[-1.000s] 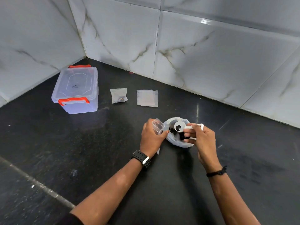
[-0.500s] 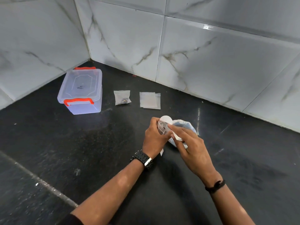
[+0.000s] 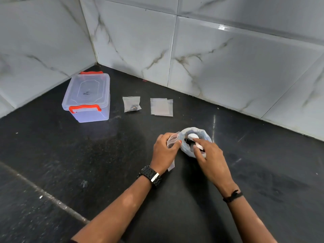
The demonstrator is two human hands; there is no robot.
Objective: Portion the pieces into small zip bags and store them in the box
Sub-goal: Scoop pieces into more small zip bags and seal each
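Now left hand (image 3: 164, 151) grips a small zip bag (image 3: 172, 139), mostly hidden; right hand (image 3: 209, 155) pinches a white piece (image 3: 199, 146) inside the big bag (image 3: 201, 133).

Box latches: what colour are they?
Orange-red, on the clear box; the front latch shows best in the head view.

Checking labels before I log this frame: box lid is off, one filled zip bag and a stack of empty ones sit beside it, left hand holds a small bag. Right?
One error: the lid is on the box, with the orange latches down, as the head view shows. The filled zip bag and the stack of empty bags lie beside it, and the left hand holds a small bag.
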